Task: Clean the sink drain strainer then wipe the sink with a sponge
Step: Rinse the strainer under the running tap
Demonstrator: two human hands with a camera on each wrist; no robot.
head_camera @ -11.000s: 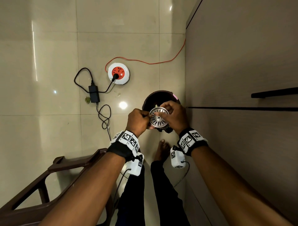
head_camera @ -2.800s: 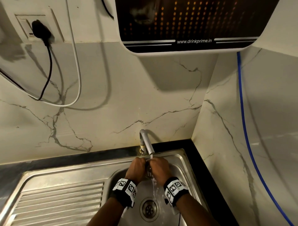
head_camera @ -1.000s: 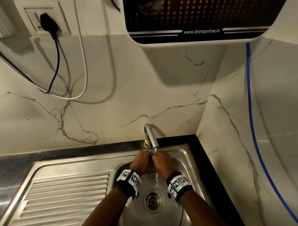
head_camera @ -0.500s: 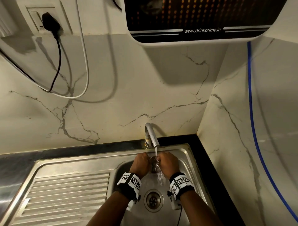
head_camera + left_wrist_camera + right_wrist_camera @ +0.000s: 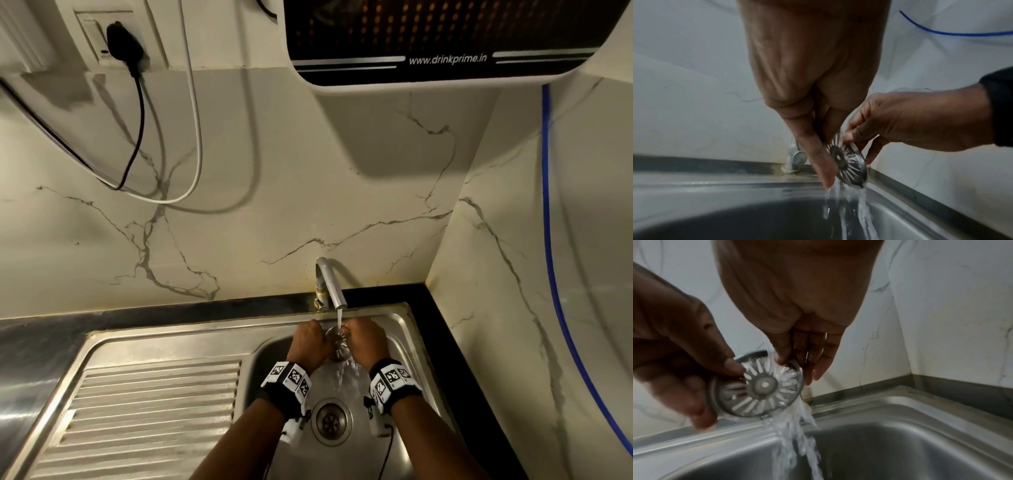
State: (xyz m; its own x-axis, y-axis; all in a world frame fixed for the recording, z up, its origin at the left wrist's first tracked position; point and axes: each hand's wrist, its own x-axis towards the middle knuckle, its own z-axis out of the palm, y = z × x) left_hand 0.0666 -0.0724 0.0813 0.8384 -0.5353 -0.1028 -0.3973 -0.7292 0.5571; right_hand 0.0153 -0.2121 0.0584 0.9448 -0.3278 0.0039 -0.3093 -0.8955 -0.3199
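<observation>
Water ran in a thin stream from the curved chrome tap at the far rim of the stainless steel sink and fell onto the round, slotted metal drain strainer, which was held directly beneath the spout, above the basin. Both hands were together at the strainer. The left hand pinched its left edge, thumb on one face and fingers on the other, as the right wrist view confirmed. The right hand gripped the opposite edge, thumb tip pressed against the slotted face near the rim. The strainer stood tilted on edge, its radial slots and central hub visible; water sheeted off its lower rim into the basin. The open drain hole lay on the basin floor, nearer than the hands. A ribbed draining board extended left of the basin. A blue tube ran down the right wall.
</observation>
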